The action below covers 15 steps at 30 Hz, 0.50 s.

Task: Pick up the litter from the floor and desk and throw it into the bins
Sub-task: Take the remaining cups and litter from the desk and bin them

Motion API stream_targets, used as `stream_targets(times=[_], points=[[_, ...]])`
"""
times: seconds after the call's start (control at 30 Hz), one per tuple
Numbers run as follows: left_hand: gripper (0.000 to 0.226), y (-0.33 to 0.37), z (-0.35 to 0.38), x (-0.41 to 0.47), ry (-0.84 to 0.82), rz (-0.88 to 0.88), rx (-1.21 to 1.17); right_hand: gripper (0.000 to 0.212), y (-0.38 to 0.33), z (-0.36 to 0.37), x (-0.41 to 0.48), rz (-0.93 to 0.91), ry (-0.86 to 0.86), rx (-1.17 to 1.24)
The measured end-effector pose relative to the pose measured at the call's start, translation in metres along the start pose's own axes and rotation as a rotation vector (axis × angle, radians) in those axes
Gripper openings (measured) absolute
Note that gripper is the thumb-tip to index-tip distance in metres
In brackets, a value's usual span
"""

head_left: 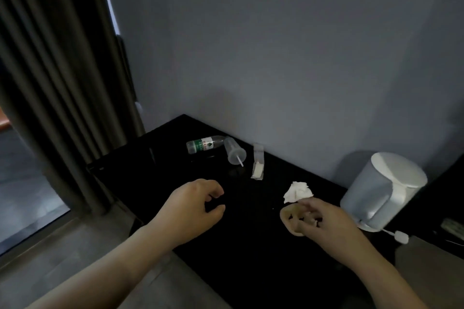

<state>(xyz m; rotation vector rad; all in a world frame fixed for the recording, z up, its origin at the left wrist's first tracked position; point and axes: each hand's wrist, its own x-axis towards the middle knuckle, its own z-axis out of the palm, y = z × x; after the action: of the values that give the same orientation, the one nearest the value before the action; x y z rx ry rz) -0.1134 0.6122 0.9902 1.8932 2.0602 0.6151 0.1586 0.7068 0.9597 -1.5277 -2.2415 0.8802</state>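
On the black desk (251,246) lie a clear plastic bottle with a green label (204,144), a translucent cup with a straw (234,151) and a clear wrapper (257,165), all near the wall. A crumpled white tissue (298,192) sits further right. My right hand (324,223) grips a tan, peel-like scrap (288,219) just below the tissue. My left hand (193,209) hovers over the desk's middle with loosely curled fingers and holds nothing.
A white electric kettle (384,190) stands at the desk's right end, its cord and plug (400,236) trailing over the edge. Dark curtains (57,78) and a window fill the left. Grey floor (62,266) lies below the desk's left edge.
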Motion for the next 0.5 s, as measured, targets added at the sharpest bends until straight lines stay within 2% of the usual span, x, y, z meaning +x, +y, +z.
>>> stream_targets(times=[0.1,0.23,0.37,0.5], points=[[0.031,-0.02,-0.003,0.028,-0.064,0.052,-0.016,0.021,-0.007,0.01,0.006,0.072,0.045,0.025],[0.031,-0.035,0.005,0.057,-0.174,0.079,-0.043,0.05,0.003,0.027,0.015,0.177,0.051,-0.007],[0.03,-0.042,0.011,0.099,-0.285,0.127,-0.03,0.058,0.021,0.037,0.043,0.307,0.059,0.005],[0.031,-0.047,0.02,0.145,-0.299,0.132,0.004,0.073,0.046,0.052,0.087,0.409,0.048,0.0]])
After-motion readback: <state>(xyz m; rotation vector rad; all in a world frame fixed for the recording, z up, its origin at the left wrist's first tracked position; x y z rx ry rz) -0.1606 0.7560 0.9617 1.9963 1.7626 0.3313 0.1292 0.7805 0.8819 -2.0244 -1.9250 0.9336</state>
